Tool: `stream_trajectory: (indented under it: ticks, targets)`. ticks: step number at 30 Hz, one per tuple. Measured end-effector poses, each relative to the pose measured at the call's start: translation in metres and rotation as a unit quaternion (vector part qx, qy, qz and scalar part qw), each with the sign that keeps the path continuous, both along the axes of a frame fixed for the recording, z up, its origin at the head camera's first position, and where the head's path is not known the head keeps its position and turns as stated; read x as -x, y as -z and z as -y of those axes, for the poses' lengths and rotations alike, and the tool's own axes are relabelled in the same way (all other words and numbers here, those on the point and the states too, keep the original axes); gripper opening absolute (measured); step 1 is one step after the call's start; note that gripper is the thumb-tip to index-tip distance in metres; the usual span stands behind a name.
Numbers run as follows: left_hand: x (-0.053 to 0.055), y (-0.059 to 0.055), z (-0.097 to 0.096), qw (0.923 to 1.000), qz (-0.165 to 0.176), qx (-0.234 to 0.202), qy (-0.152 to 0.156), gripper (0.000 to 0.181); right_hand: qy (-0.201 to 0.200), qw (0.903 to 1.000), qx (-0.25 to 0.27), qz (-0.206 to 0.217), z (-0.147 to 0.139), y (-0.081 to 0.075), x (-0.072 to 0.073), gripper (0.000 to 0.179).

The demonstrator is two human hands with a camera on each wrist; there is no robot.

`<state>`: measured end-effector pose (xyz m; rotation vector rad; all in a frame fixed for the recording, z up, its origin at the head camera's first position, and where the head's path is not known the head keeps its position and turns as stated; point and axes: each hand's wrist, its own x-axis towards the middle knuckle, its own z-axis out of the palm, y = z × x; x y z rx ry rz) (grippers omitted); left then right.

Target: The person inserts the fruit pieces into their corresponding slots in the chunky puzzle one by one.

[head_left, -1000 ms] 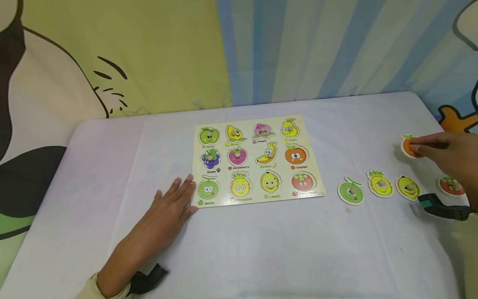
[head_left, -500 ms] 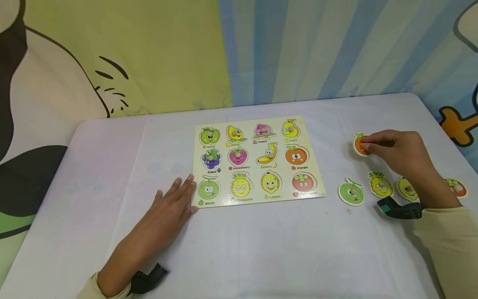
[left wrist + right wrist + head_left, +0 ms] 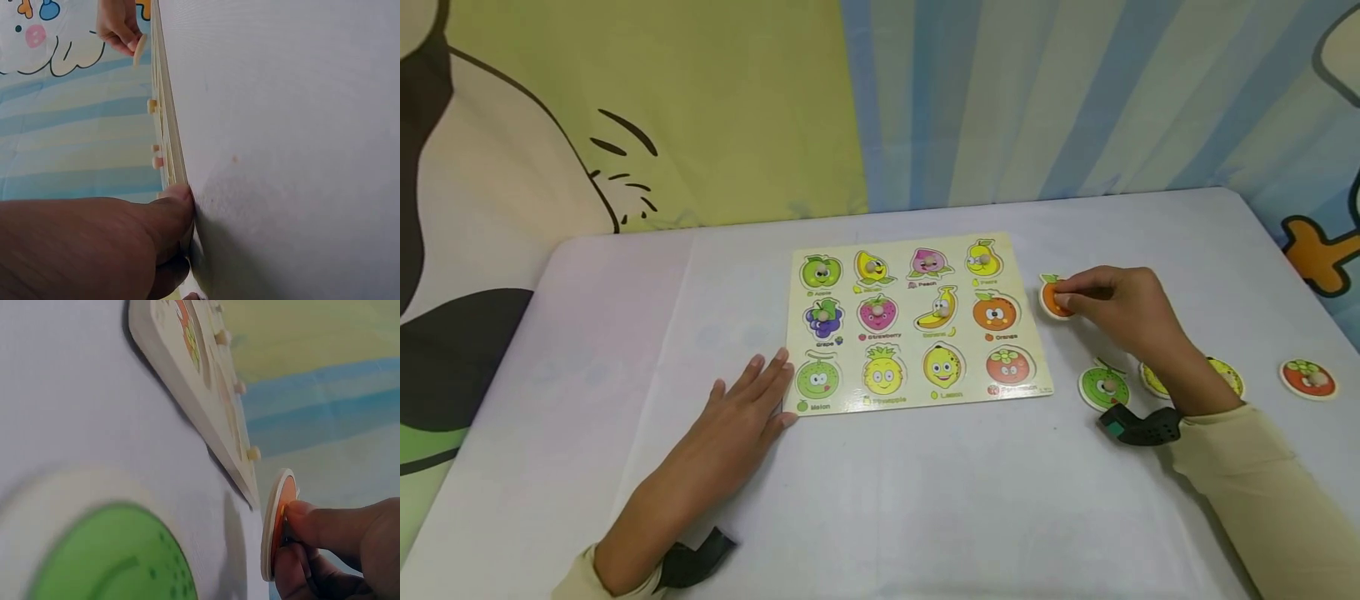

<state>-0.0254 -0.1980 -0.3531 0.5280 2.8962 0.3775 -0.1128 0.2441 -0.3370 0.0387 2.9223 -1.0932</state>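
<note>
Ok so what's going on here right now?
A person's right grip pinches the orange piece in the air, just right of a fruit puzzle board. The left grip touches the board's left edge. Seven pieces are on the board; the melon, pineapple, lemon and persimmon pieces lie loose on the table.

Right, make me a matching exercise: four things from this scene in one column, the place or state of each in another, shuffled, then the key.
Things
1. round orange-fruit piece with a pale edge
2. flat cream rectangular puzzle board
3. round green melon piece with a knob
4. round red piece with green leaves

Places and states
A. touched at its left edge by the left hand
B. on the white tabletop, farthest right
C. pinched by the right hand
D. lying on the tabletop, nearest the board

Pairs: 1-C, 2-A, 3-D, 4-B
</note>
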Motion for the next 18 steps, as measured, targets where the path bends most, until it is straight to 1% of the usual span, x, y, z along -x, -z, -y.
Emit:
stream_trajectory:
  ticks: [8,13,18]
  targets:
    - [0.000,0.000,0.000,1.0000,0.005,-0.001,-0.001,0.063,-0.015,0.9998,0.003,0.015,0.018,0.003,0.000,0.022]
    - [0.000,-0.001,0.000,1.0000,0.003,0.000,0.000,0.063,-0.038,0.9991,0.018,0.003,0.030,0.004,0.001,0.022]
    - [0.000,-0.001,-0.001,1.0000,0.002,0.000,0.001,0.063,-0.052,0.9981,0.033,-0.011,0.042,0.000,0.005,0.018]
